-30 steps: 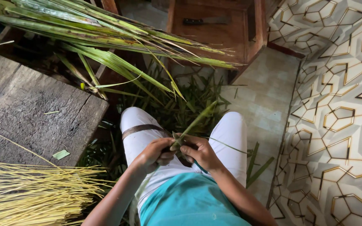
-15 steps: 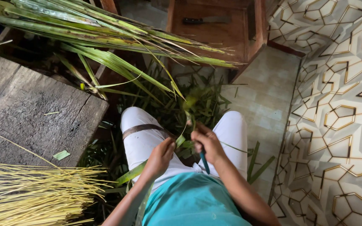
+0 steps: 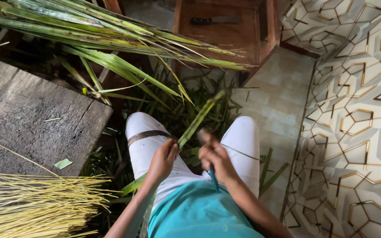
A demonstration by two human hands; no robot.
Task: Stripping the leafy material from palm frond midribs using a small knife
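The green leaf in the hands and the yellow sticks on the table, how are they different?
The green leaf is wide, flat and green; the yellow sticks are thin, stiff-looking and pale yellow. The leaf is a single piece gripped by the left hand, slanting up over the lap beside the right hand; the sticks lie untouched in a big bundle on the wooden table. Both are long and narrow.

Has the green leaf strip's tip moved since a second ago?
Yes. The green leaf strip now reaches farther up, its tip nearer the wooden stool; left hand holds it.
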